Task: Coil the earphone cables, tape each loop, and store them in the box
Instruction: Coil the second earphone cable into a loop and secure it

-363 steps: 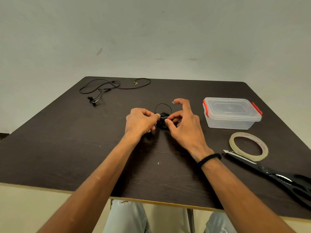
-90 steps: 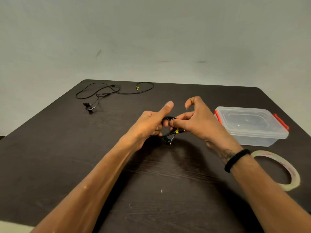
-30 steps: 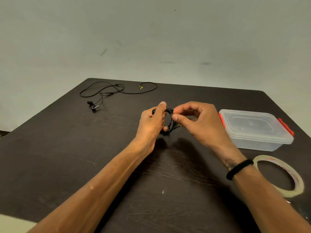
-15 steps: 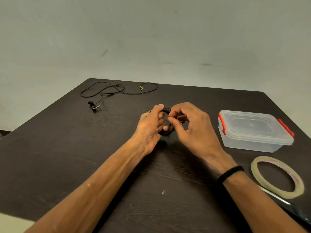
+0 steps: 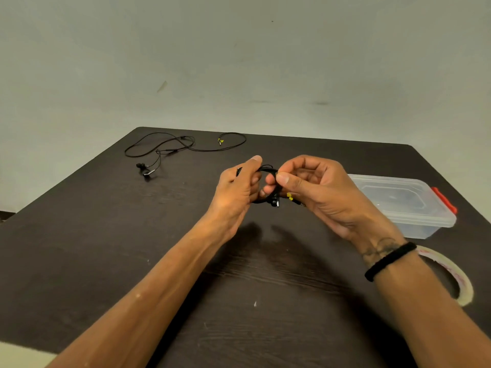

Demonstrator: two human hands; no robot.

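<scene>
While your left hand grips the coiled earphone cable, your right hand pinches its top above the table.

A single wide-angle view comes from the person's head, looking forward and down across a dark wooden table toward a pale wall behind its far edge. Both forearms run in from the bottom corners, and the left hand and right hand meet near the frame's centre, close to the lens. The table's far corners curve inward from lens distortion. No second view is given, so nothing is shared.
</scene>
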